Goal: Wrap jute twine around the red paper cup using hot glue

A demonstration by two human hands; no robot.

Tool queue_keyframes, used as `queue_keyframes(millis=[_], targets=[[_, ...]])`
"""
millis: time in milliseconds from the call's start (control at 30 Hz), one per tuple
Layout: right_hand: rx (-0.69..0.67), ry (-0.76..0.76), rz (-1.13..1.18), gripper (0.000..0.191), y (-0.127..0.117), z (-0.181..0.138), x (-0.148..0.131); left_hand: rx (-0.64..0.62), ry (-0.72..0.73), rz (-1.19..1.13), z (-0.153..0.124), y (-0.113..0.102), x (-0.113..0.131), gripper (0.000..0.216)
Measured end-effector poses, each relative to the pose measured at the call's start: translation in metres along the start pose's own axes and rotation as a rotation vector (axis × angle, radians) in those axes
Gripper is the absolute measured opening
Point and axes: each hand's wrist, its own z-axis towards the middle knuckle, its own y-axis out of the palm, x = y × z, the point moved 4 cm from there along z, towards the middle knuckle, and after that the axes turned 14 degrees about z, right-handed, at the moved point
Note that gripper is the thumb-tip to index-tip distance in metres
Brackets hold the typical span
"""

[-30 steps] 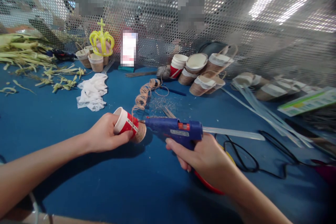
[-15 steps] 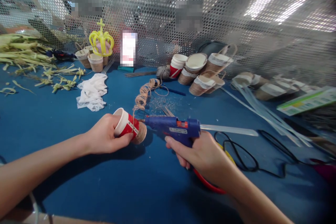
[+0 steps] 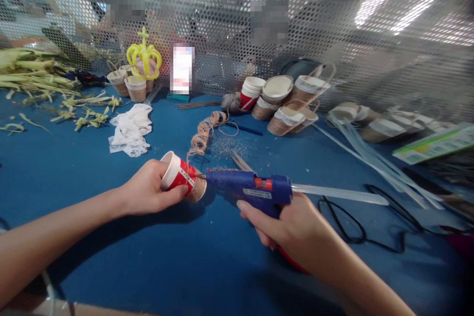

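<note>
Nearby, right hand (image 3: 292,222): at four o'clock from the cup, fingers curled tightly round the handle of the glue gun.
Left hand (image 3: 148,188): at nine o'clock, gripping the cup, thumb laid along its red side; the other fingers are partly hidden.
Cup (image 3: 180,176): held tilted between the hands, white mouth toward ten o'clock, twine-wrapped base toward four.
Glue gun (image 3: 237,182): blue, at three o'clock from the cup, nozzle right by the edge of the wrapping; I cannot tell whether it touches.
Glue stick (image 3: 340,193): clear, poking out of the gun's back toward three.
Black cord (image 3: 361,236): looped on the blue table (image 3: 177,266), at four o'clock.
Twine (image 3: 203,137): loose coils at one o'clock, one strand running down onto the cup.
White cloth (image 3: 131,128): crumpled at ten o'clock.
Wrapped cups (image 3: 283,118): clustered at two o'clock.
Yellow crown (image 3: 143,57): at eleven, above small wrapped pots (image 3: 135,90).
Metal mesh (image 3: 218,19): standing behind everything, at twelve.
</note>
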Motion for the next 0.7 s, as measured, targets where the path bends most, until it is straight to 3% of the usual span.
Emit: queue_keyframes(millis=[267,567,700], targets=[[0.011,0.015,-0.014,0.029,0.000,-0.001,0.000,-0.013,0.005,0.010,0.000,0.002,-0.002,0.018],[0.012,-0.037,0.021,0.027,0.002,0.005,-0.005,0.067,0.191,0.129,-0.001,-0.003,0.008,0.013],[0.032,-0.042,0.016,0.027,0.003,0.005,-0.004,0.072,0.207,0.148,-0.001,-0.004,0.010,0.014]])
